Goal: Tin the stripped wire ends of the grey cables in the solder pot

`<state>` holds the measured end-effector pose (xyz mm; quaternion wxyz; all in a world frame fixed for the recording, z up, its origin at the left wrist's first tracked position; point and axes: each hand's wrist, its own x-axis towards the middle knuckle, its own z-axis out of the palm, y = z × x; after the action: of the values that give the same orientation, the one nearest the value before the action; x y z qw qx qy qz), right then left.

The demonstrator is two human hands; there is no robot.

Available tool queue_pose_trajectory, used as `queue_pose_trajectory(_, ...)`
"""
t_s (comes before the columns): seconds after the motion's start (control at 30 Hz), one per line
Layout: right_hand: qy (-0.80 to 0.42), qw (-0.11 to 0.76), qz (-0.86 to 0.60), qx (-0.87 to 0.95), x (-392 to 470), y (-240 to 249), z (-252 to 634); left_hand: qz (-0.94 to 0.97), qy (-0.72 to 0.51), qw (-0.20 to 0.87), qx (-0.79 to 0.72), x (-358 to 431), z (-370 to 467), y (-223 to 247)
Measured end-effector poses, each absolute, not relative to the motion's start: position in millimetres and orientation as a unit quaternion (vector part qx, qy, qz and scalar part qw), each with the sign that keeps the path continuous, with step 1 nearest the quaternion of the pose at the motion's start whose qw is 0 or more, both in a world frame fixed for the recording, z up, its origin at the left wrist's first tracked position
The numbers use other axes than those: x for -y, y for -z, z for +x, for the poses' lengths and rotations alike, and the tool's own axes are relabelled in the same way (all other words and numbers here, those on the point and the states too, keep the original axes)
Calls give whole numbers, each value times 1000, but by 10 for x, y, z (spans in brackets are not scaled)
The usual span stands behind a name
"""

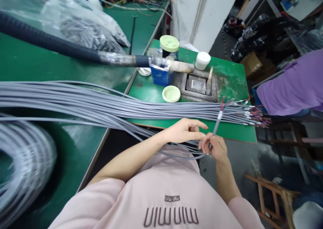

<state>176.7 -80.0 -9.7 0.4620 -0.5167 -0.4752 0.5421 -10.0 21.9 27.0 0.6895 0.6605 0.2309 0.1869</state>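
A long bundle of grey cables (156,110) runs across the green tables, with stripped, coloured wire ends at its right end. My right hand (213,146) is closed around one grey cable (217,124), whose white-banded end with red and green wires points up and away from me. Just left of it, my left hand (188,130) is held over the near edge of the bundle, fingers apart and pointing right. Its fingertips are close to my right hand. More grey cables hang below my left hand in front of my shirt.
Solder pot (198,85) lies behind the bundle, near a blue box (161,75), a white jar (202,60) and a green lid (171,94). A black hose (63,47) crosses the left table above a cable coil (32,168). A person in purple (292,84) is at right.
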Motion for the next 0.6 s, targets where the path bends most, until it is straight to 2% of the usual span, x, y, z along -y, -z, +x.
queue_pose_trajectory(0.13, -596, 339, -488, 541, 754, 155, 1589, 535, -306, 739, -272, -225, -105, -235)
queue_pose_trajectory(0.23, -593, 293, -474, 581, 697, 141, 1549, 510, -328, 745, -278, -156, -111, -177)
queue_pose_trajectory(0.4, -479, 401, -520, 583, 599, 150, 1511, 481, -307, 779, -258, -37, -74, -94)
queue_pose_trajectory(0.6, -577, 460, -453, 499, 586, 233, 1450, 409, -401, 769, -285, -163, -99, -76)
